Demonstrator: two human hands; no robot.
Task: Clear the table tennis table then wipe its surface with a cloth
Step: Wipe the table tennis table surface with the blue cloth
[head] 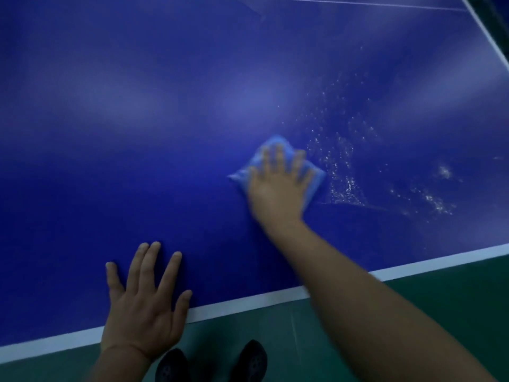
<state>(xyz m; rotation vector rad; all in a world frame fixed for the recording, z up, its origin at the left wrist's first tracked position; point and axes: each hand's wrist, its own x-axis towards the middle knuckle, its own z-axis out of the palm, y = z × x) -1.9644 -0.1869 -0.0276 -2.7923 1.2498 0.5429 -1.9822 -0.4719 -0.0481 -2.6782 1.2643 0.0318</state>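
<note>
The blue table tennis table fills most of the view, its white edge line running along the near side. My right hand presses flat, fingers spread, on a light blue cloth near the middle of the surface; hand and cloth are blurred. Just right of the cloth, white droplets or specks are scattered over the blue top. My left hand rests flat on the table at its near edge, fingers straight and spread, holding nothing.
Green floor lies below the near edge, with my two dark shoes at the bottom. The table's white right edge line runs down the top right corner. A thin white line crosses the far top.
</note>
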